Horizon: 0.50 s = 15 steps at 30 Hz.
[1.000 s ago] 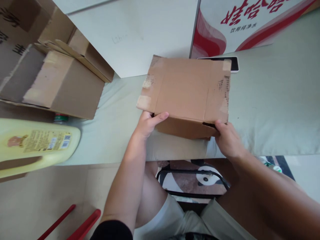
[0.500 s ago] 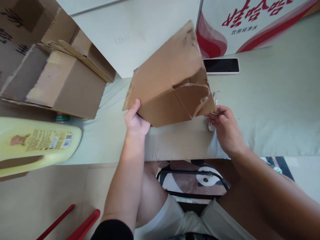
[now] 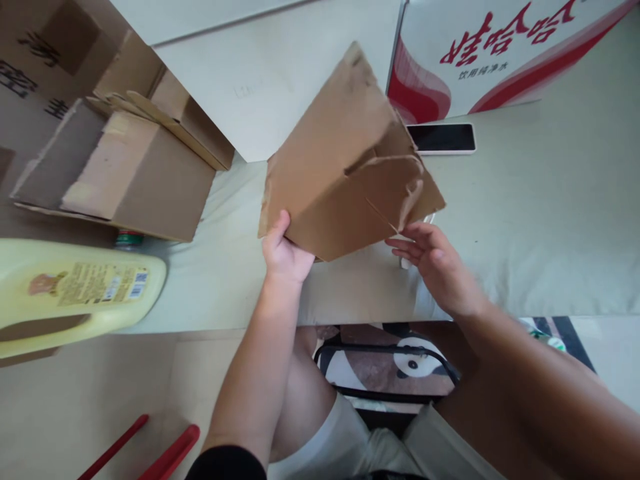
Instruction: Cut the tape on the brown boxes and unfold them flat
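A brown cardboard box point(image 3: 320, 167) with torn, ragged flaps is held tilted above the pale cloth-covered surface. My left hand point(image 3: 287, 250) grips its lower left edge, thumb on the near face and fingers tucked underneath. At the lower right corner, my right hand point(image 3: 435, 263) has its fingers stretched out and slightly apart, the tips touching or very near the torn flap. A small white object point(image 3: 405, 261) shows partly below those fingertips; its kind is hidden.
A phone point(image 3: 443, 139) lies behind the box, by a red-and-white carton point(image 3: 465, 67). On the left are more cardboard boxes point(image 3: 155, 180) and a yellow jug point(image 3: 100, 287) with a handle. A white cabinet-like block point(image 3: 240, 87) stands at the back. Red bars point(image 3: 170, 453) show below left.
The box has turned, its right corner swinging down and its top shifting left. My right hand has moved left along the corner, its fingers opening from a pinch.
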Available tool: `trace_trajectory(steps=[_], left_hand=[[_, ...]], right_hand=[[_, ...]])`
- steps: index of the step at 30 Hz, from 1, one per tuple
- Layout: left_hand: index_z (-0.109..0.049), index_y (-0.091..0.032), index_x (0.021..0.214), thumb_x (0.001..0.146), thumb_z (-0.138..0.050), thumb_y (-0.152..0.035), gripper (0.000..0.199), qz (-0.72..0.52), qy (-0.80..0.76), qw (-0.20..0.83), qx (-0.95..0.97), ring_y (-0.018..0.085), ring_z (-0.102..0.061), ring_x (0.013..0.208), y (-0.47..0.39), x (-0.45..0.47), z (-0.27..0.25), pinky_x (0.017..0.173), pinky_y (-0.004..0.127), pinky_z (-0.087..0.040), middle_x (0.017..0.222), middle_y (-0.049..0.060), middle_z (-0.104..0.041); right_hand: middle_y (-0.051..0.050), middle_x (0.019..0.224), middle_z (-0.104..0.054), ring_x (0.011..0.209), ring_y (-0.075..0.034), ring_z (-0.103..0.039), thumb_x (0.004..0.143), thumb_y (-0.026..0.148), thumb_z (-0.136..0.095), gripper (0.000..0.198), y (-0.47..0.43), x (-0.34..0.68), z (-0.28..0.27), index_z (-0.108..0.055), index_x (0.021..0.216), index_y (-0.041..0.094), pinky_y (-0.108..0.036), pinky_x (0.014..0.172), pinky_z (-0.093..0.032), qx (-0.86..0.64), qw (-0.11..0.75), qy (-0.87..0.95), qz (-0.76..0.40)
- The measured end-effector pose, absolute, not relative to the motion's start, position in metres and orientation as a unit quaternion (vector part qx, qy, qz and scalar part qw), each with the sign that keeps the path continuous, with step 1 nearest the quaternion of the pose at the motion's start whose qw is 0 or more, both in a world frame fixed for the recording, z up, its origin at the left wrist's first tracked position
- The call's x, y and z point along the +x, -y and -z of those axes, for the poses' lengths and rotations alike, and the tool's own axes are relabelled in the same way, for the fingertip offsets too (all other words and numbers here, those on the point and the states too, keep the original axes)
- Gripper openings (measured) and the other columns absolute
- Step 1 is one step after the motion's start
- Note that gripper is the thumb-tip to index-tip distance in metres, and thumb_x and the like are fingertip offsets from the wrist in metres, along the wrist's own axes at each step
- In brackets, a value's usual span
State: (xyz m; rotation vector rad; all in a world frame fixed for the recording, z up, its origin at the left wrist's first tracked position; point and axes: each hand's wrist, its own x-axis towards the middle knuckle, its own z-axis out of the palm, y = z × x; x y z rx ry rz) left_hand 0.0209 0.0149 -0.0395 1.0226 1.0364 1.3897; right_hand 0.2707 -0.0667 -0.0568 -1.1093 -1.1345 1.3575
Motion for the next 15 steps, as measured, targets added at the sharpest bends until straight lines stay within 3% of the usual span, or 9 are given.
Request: trace_trajectory(steps=[5,11,15], left_hand=[[-0.066,-0.027,0.125,0.078,-0.069,-0.067,0.062,-0.565,-0.429,0.556,0.433,0.035,-0.056,0.142,-0.013,0.027,0.04,0.113,0.054,-0.051,0.128,0.007,-0.075],[-0.066,-0.025,0.124,0.073,-0.076,-0.058,0.062,-0.552,-0.436,0.593,0.393,0.035,-0.058,0.139,-0.014,0.027,0.041,0.109,0.05,-0.054,0.131,0.009,-0.074],[-0.067,-0.025,0.121,0.074,-0.072,-0.058,0.057,-0.541,-0.443,0.605,0.381,0.035,-0.06,0.137,-0.013,0.029,0.04,0.109,0.049,-0.055,0.134,0.008,-0.073]], right_hand=[[-0.008,0.137,-0.066,0.122,-0.026,-0.068,0.091,0.067,-0.056,0.052,0.067,0.269,0.057,-0.055,0.127,0.03,-0.047,0.106,-0.053,-0.447,0.492,0.48,-0.573],[-0.008,0.12,-0.072,0.107,-0.024,-0.072,0.09,0.051,-0.066,0.039,0.064,0.262,0.047,-0.055,0.119,0.027,-0.049,0.104,-0.056,-0.479,0.484,0.474,-0.558],[-0.007,0.127,-0.069,0.109,-0.023,-0.072,0.089,0.047,-0.064,0.039,0.062,0.257,0.042,-0.051,0.121,0.029,-0.047,0.101,-0.057,-0.488,0.502,0.467,-0.54]])
